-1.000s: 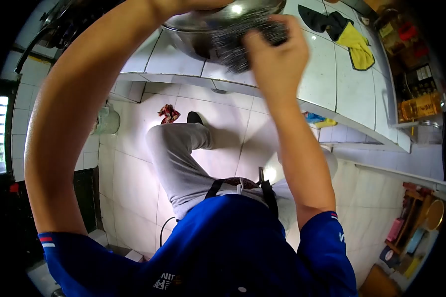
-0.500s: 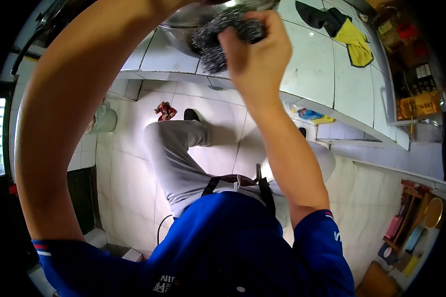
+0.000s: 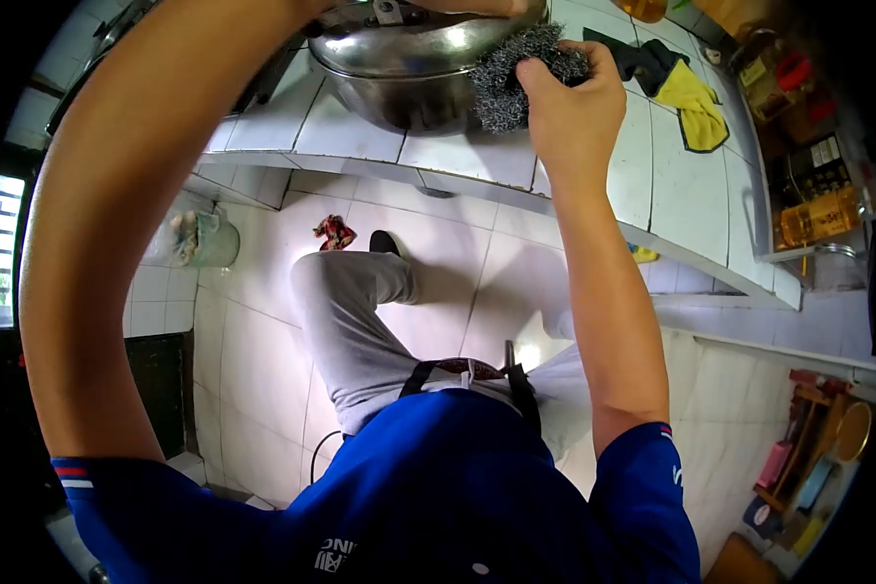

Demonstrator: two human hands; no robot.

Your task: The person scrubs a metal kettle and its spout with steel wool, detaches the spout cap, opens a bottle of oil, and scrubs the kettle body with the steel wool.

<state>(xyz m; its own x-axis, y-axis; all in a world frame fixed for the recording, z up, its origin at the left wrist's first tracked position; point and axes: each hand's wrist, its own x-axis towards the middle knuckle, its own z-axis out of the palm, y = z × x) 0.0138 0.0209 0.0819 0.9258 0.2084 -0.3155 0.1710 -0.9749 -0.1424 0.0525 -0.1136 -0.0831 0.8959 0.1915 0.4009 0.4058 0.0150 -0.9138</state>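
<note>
My right hand (image 3: 579,107) is closed around a grey steel wool scourer (image 3: 516,83), thumb on the near side. The scourer is against or just beside the right side of a shiny metal pot (image 3: 399,102), which stands on the white tiled counter (image 3: 467,156). A riveted bracket (image 3: 387,12) shows on the pot's upper part. My left arm reaches round from the left, and a sliver of my left hand (image 3: 482,6) lies over the pot's top at the frame edge. Its fingers are mostly cut off.
A black and yellow cloth (image 3: 691,102) lies on the counter at right. Bottles (image 3: 822,216) stand on a shelf beyond it. On the floor are a red patterned cloth (image 3: 334,233) and a bin with a clear bag (image 3: 209,240). A wooden rack (image 3: 813,428) stands at lower right.
My right hand has moved right with the scourer, from the pot's front to its right side. More of the pot shows now, and the view has shifted slightly.
</note>
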